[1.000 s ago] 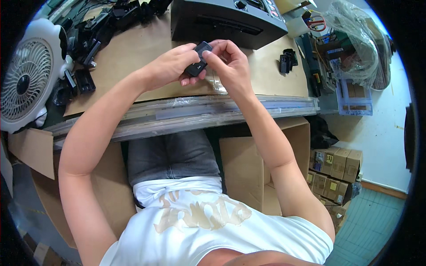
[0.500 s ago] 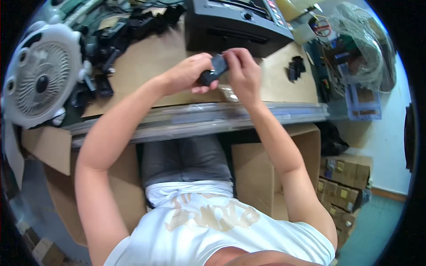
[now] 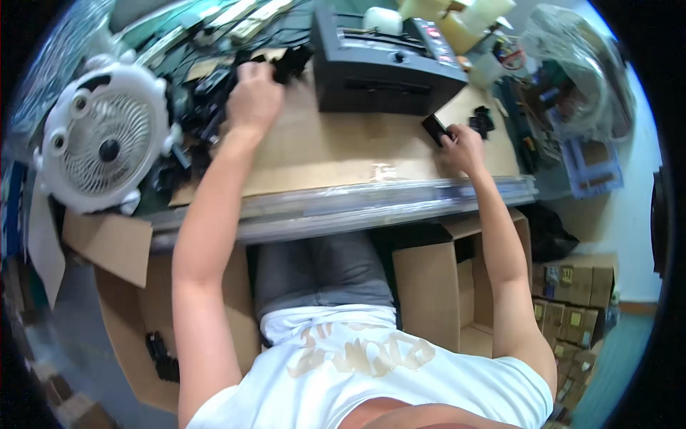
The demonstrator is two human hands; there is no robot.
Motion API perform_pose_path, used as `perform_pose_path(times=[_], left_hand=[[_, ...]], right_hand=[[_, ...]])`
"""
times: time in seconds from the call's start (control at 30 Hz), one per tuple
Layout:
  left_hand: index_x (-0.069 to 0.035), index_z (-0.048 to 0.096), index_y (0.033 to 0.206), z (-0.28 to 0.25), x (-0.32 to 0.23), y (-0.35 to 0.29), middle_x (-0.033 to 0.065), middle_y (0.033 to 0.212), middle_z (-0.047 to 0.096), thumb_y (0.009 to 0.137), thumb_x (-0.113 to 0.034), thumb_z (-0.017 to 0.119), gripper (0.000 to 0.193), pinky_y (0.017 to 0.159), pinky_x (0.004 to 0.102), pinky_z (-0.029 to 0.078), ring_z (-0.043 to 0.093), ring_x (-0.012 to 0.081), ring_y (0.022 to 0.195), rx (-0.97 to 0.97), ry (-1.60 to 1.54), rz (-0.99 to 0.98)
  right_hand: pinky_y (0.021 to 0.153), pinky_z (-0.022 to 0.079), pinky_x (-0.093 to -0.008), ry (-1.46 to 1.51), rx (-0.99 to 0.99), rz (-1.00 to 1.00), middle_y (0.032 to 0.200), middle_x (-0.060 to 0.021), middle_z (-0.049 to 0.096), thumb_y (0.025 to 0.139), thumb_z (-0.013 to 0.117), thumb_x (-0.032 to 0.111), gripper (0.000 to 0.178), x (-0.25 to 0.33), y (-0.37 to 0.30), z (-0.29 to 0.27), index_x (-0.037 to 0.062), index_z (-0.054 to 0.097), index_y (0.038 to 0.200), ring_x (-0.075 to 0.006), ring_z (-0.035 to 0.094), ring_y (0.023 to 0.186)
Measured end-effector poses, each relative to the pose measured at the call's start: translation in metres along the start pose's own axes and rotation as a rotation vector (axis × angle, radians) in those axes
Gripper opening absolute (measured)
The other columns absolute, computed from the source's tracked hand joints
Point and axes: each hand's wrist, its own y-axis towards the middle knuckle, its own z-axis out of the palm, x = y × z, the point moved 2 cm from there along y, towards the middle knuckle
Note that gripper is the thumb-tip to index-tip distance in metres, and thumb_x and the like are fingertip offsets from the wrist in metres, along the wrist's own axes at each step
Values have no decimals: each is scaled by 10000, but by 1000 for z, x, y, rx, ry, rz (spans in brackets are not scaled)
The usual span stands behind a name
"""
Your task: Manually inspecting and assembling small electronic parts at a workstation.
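My right hand (image 3: pixel 464 148) is closed on a small flat black rectangular block (image 3: pixel 433 130), just in front of the machine's right corner. Fingers and thumb pinch the block's near end. My left hand (image 3: pixel 255 99) is over the heap of black plastic parts (image 3: pixel 207 107) at the back left. Its fingers point down into the heap, where they are hidden and blurred, so I cannot see whether they grip a part. To the right of my right hand lies a small cluster of black parts (image 3: pixel 481 123) on the brown cardboard sheet (image 3: pixel 336 148).
A dark box-shaped machine (image 3: pixel 386 89) stands at the back centre. The white fan (image 3: pixel 107 146) is at the left. Open cardboard boxes (image 3: pixel 425 286) flank my legs; black pieces (image 3: pixel 163 357) lie in the left one. A blue plastic basket (image 3: pixel 593 168) sits far right.
My hands have parted from the middle, where both were at the black block. The left has moved to the heap; the right has carried the block rightward. My view has also shifted.
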Motion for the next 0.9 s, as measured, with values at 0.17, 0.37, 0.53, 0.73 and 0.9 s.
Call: perform_pose_path(times=[0.17,0.37,0.53,0.73,0.9], left_hand=[[-89,465,1330,18,23,-10,168,1292,511,893,-182,529,452,777,520,522,630,458,919,69,76,52],[-80,498,1302,-7,2,-14,173,1216,508,873,-145,579,441,777,461,520,609,408,862,407,55,32],[-96,513,1308,-25,-3,-13,153,1195,527,864,-83,596,452,782,397,511,592,335,867,540,-111,266],[-79,507,1346,-64,-39,-19,119,1215,560,848,-27,584,507,834,362,490,577,252,941,622,-678,534],[-46,437,1428,-35,-80,-55,137,1227,596,809,74,558,642,848,276,483,571,176,991,1176,-1435,120]], right_hand=[[715,489,-347,-106,-534,-100,929,-86,618,847,699,265,247,-30,19,-10,78,686,1006,-249,590,810],[914,459,-391,-21,-683,-275,1178,-127,588,916,602,376,329,34,60,-28,145,698,1130,-319,537,1073],[934,447,-398,-68,-698,-283,1254,-132,558,930,585,384,328,36,76,-20,133,716,1094,-327,502,1119],[763,479,-327,310,-572,-231,998,-63,628,929,629,288,235,62,16,-16,74,704,992,-217,571,815],[585,422,-235,1349,38,338,789,-15,594,937,611,207,171,77,17,11,47,671,949,-111,506,589]])
